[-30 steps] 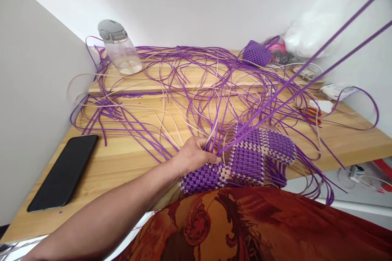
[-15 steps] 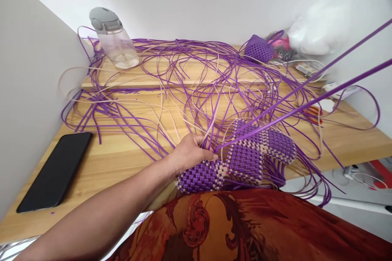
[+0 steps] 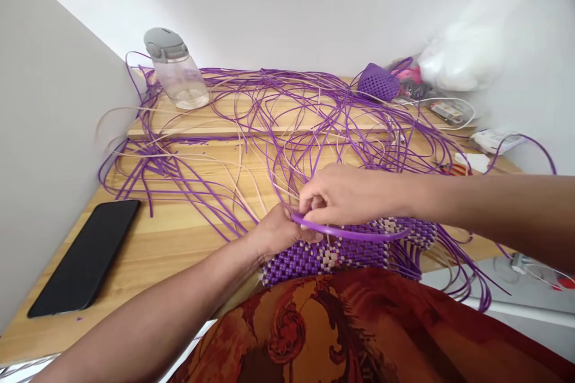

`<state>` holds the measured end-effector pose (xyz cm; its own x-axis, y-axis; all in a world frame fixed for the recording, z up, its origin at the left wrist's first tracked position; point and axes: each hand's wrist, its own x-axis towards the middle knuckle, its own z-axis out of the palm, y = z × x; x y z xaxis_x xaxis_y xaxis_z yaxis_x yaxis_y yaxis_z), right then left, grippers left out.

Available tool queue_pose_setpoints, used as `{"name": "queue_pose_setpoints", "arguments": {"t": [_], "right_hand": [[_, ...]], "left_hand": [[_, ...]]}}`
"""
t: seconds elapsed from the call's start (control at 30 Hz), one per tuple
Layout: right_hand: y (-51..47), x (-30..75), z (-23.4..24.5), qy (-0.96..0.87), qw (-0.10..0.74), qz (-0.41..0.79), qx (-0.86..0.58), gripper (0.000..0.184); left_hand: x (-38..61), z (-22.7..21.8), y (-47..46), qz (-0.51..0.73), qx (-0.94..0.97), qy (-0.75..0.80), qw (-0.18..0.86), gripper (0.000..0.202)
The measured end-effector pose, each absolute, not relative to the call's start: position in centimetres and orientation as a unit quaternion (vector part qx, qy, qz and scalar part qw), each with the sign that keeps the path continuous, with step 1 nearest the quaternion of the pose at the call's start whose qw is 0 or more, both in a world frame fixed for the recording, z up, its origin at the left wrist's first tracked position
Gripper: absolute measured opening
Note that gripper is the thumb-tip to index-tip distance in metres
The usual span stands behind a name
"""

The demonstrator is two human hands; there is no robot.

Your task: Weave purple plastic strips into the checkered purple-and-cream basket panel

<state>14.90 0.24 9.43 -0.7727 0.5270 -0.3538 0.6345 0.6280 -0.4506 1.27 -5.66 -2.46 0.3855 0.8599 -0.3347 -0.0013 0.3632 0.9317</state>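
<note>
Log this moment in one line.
left hand: holding purple-and-beige woven piece | right hand: pinching glossy purple strip | black rectangular phone: on wooden table

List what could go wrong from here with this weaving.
The purple strip at the right hand bows in a loose loop and might twist or kink if pulled sharply.

It could also snag, since tangled strands cover much of the table behind.

Strands run close by the bottle, so a hard tug might knock it over.
</note>
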Motion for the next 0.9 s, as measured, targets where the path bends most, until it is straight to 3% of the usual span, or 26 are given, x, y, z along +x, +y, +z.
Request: {"name": "queue_pose_setpoints", "arguments": {"t": [0.1, 0.3, 0.4, 0.57, 0.63, 0.73, 0.8, 0.9], "right_hand": [[0.2, 14.1, 8.1, 0.904, 0.137, -0.265, 0.306, 0.018], [2.3, 14.6, 7.1, 0.770, 0.276, -0.489, 0.304, 0.016], [4.4, 14.1, 9.0, 0.793, 0.208, -0.469, 0.330, 0.016], [8.9, 12.6, 14.8, 0.868, -0.012, -0.304, 0.393, 0.036], [9.6, 12.4, 15.7, 0.882, -0.029, -0.276, 0.380, 0.041], [8.1, 12.8, 14.1, 0.888, 0.112, -0.276, 0.350, 0.041], [5.9, 13.0, 11.7, 0.887, 0.221, -0.276, 0.296, 0.029], [2.9, 12.8, 9.0, 0.897, 0.250, -0.307, 0.196, 0.014]], "left_hand": [[1.3, -2.6, -5.6, 0.327, 0.465, 0.465, 0.679, 0.016], [1.2, -3.1, -5.6, 0.312, 0.472, 0.419, 0.710, 0.022], [1.1, -2.8, -5.5, 0.332, 0.454, 0.393, 0.728, 0.035], [1.0, -2.4, -5.5, 0.312, 0.386, 0.397, 0.772, 0.034], [1.0, -2.4, -5.5, 0.312, 0.381, 0.404, 0.771, 0.032], [1.1, -2.7, -5.5, 0.307, 0.393, 0.413, 0.763, 0.029], [1.1, -2.8, -5.5, 0.310, 0.404, 0.422, 0.750, 0.027], [1.2, -2.9, -5.4, 0.340, 0.416, 0.443, 0.718, 0.032]]}}
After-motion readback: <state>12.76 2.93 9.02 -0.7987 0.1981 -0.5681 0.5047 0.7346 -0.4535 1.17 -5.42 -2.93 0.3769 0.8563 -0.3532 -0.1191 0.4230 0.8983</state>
